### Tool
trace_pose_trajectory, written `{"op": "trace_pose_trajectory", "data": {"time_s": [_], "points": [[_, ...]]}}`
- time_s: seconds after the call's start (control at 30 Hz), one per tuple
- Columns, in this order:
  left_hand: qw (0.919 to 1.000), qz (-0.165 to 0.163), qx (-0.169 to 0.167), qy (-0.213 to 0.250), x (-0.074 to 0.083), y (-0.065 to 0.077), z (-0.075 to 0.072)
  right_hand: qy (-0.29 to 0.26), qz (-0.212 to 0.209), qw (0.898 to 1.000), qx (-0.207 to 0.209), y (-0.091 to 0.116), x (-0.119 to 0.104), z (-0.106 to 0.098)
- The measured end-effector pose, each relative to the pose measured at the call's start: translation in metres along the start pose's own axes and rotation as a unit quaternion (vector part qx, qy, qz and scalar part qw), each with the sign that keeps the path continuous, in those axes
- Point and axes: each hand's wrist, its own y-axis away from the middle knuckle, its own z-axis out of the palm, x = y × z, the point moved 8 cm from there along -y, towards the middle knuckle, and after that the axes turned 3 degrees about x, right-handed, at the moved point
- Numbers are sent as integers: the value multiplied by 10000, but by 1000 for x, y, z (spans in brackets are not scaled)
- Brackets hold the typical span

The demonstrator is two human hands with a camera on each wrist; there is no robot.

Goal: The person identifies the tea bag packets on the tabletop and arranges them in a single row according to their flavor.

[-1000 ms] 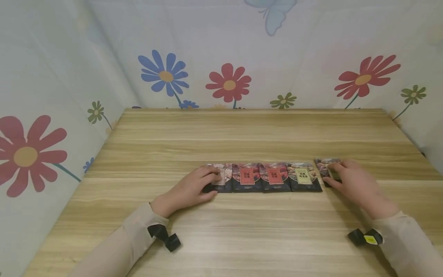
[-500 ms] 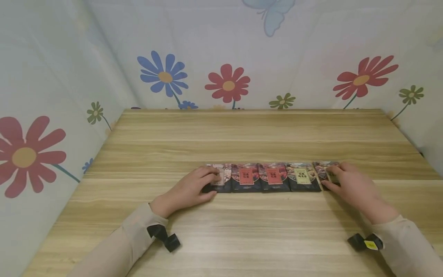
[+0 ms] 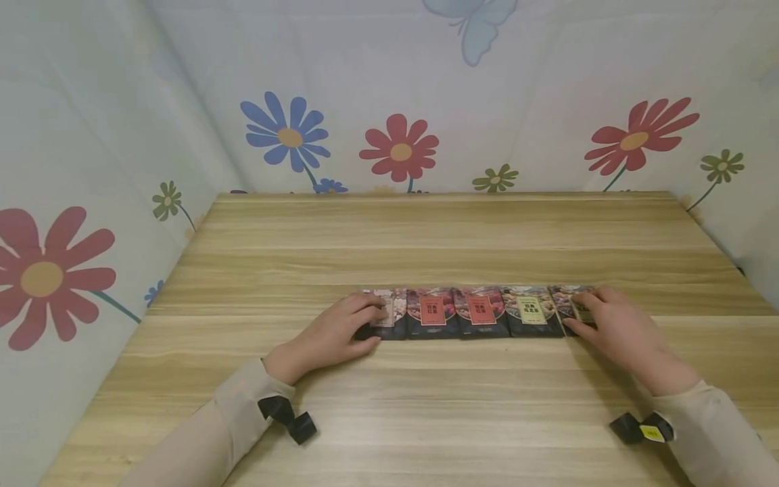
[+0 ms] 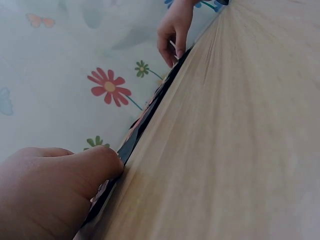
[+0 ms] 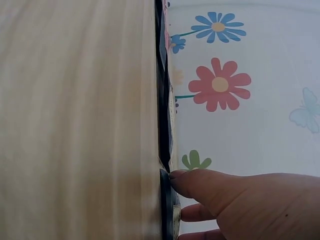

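Several dark snack packets lie side by side in one row on the wooden table (image 3: 426,237). My left hand (image 3: 365,326) rests on the leftmost packet (image 3: 395,311), fingers on top and thumb at its near edge. My right hand (image 3: 589,316) presses the rightmost packet (image 3: 561,301), which touches the yellow-labelled packet (image 3: 531,310). Two red-labelled packets (image 3: 432,312) sit in the middle. The left wrist view shows my left hand (image 4: 75,180) at the row's edge (image 4: 150,112). In the right wrist view my right hand (image 5: 240,200) touches the packet edge (image 5: 165,185).
Fabric walls (image 3: 402,101) printed with flowers close in the table on the left, back and right. Black wrist cameras (image 3: 289,418) hang under both sleeves. Bare wood stretches behind the row and in front of it.
My right hand has slid the rightmost packet left until it meets the row. The left hand has stayed on the leftmost packet.
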Motion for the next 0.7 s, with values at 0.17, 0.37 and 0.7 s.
{"op": "trace_pose_trajectory", "data": {"time_s": [0.17, 0.37, 0.7], "points": [[10000, 28, 26, -3, -1, 1, 1, 35, 5, 10000, -73, 0, 0, 2], [10000, 52, 30, -5, -2, 1, 3, 24, 47, 9999, -157, -2, -1, 3], [9999, 65, -85, -97, -3, -3, 1, 3, 121, 9992, -380, -6, -2, 8]]}}
